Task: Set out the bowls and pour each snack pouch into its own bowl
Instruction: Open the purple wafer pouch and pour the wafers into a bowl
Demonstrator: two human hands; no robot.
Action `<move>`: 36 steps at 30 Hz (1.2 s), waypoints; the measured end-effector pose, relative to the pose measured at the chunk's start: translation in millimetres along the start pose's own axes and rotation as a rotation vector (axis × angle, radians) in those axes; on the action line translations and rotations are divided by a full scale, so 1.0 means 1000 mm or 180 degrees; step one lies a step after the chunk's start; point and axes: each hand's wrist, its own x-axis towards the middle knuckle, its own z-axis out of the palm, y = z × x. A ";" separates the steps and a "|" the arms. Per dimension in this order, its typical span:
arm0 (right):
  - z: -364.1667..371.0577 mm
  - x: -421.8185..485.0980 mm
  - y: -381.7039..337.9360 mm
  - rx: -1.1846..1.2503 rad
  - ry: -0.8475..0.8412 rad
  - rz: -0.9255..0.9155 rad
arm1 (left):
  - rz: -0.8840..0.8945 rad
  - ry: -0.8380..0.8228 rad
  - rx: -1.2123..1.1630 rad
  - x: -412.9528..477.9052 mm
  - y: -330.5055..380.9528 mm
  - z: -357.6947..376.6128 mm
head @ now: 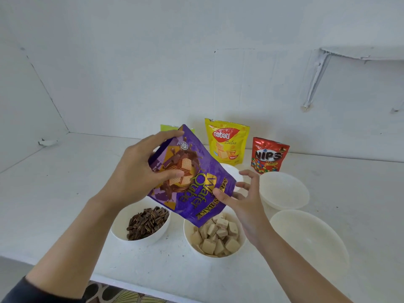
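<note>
My left hand (140,171) grips the bottom end of a purple wafer cube pouch (196,178), which is tipped upside down over a white bowl (188,235) holding pale wafer cubes (218,235). My right hand (240,197) is beside the pouch's lower right edge, thumb touching it and fingers spread. To the left, another white bowl (119,226) holds striped sunflower seeds (148,221). Two empty white bowls (284,191) (310,235) stand at the right. A yellow Nabati pouch (226,141) and a red Nips pouch (269,155) stand upright at the back.
A green pouch (168,127) peeks out behind the purple one. Another white bowl (231,171) is partly hidden behind the pouch. The white counter (65,193) ends at a front edge near me, with patterned floor below. A wall shelf bracket (317,77) hangs at upper right.
</note>
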 end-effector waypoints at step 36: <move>-0.024 0.048 -0.027 -0.0722 -0.0735 -0.0385 | 0.0172 0.1255 -0.0295 -0.016 -0.035 0.021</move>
